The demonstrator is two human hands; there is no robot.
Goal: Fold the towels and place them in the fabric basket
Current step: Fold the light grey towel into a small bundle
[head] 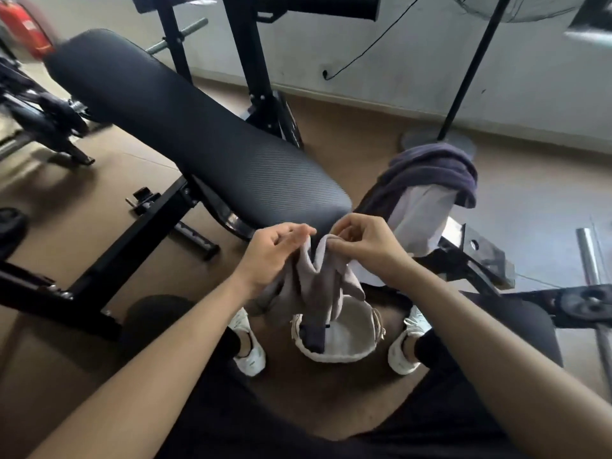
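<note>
- The padded bench [185, 127] just ahead looks like the best flat surface; a fold made in the air will likely sag.
- A purple towel [430, 170] lies draped to our right, not yet folded.
- The fabric basket [331, 354] sits on the floor between our shoes, directly below our work.
- The grey towel [318, 286] hangs bunched between both hands above the basket; we should find two corners and shake it flat.
- Our right hand [367, 243] pinches its top edge. Our left hand [271, 253] lies against the cloth, and we cannot tell whether it grips.
</note>
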